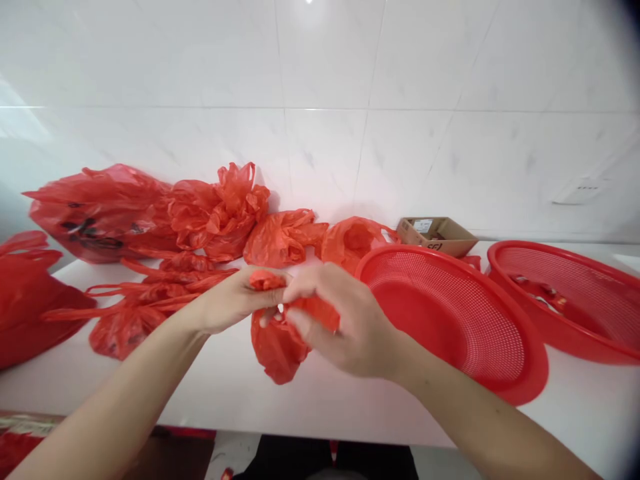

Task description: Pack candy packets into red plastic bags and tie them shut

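Between my hands, over the middle of the white table (pixel 220 387), hangs a small red plastic bag (pixel 281 353). My left hand (pixel 235 300) is closed on the gathered top of this bag, with red plastic bunched above the thumb. My right hand (pixel 345 320) meets it from the other side, fingers and thumb bent around the bag's neck in a pinch. A small white spot shows between the fingers, too small to name. What the bag holds is hidden.
Several filled red plastic bags (pixel 215 220) line the wall, and tied ones (pixel 125 327) lie at left. A red mesh basket (pixel 480 333) leans at right, beside a second basket (pixel 565 333) with small packets in it. Behind is a cardboard box (pixel 425 239).
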`<state>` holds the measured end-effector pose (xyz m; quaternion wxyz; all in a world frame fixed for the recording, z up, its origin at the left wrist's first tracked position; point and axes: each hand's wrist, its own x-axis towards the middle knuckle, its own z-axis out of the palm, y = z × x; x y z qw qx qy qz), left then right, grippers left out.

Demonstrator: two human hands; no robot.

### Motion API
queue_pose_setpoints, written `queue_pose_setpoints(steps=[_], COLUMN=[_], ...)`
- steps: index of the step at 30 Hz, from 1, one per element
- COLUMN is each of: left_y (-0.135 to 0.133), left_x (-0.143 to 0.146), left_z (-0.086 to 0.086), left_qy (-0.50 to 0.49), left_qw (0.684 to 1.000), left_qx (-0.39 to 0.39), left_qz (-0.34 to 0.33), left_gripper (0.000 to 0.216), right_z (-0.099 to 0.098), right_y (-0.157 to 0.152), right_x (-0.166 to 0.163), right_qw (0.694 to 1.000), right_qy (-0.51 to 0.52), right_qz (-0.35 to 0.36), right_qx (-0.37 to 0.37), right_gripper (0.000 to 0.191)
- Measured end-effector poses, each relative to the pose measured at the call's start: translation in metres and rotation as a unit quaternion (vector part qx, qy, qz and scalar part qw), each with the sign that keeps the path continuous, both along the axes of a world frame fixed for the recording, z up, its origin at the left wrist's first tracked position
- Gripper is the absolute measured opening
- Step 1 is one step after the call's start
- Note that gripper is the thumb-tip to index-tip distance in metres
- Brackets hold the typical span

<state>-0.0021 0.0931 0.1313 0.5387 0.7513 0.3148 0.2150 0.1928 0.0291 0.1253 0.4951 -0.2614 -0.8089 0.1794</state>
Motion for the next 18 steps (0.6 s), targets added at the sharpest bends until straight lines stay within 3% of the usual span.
queue_pose_setpoints(steps=[3, 6, 9, 12, 15, 18], left_y=[-0.004, -0.010, -0.015, -0.016, -0.014, -0.012], left_x=[0.002, 0.006, 0.011, 0.010, 0.004, -0.005], left_z=[0.000, -0.007, -0.019, -0.031, -0.038, -0.041], left_qy=[0.089, 0.127, 0.117, 0.081, 0.070, 0.091], left_qw=[0.994, 0.976, 0.928, 0.881, 0.873, 0.904], left_qx=[0.057, 0.174, 0.337, 0.439, 0.451, 0.389], left_qz=[-0.008, 0.015, 0.110, 0.155, 0.171, 0.152], left_gripper=[0.008, 0.026, 0.032, 0.032, 0.034, 0.039], right_z=[-0.016, -0.037, -0.054, -0.062, -0.061, -0.059], right_y=[0.020, 0.034, 0.036, 0.032, 0.028, 0.021], right_x=[0.000, -0.004, -0.010, -0.014, -0.013, -0.013], right_qw=[0.991, 0.969, 0.952, 0.926, 0.920, 0.939], right_qy=[0.040, 0.025, 0.083, 0.119, 0.124, 0.156], right_qz=[-0.034, -0.038, -0.017, 0.059, 0.074, -0.016], right_qx=[-0.123, -0.242, -0.295, -0.355, -0.364, -0.306], right_gripper=[0.022, 0.030, 0.026, 0.020, 0.014, 0.020])
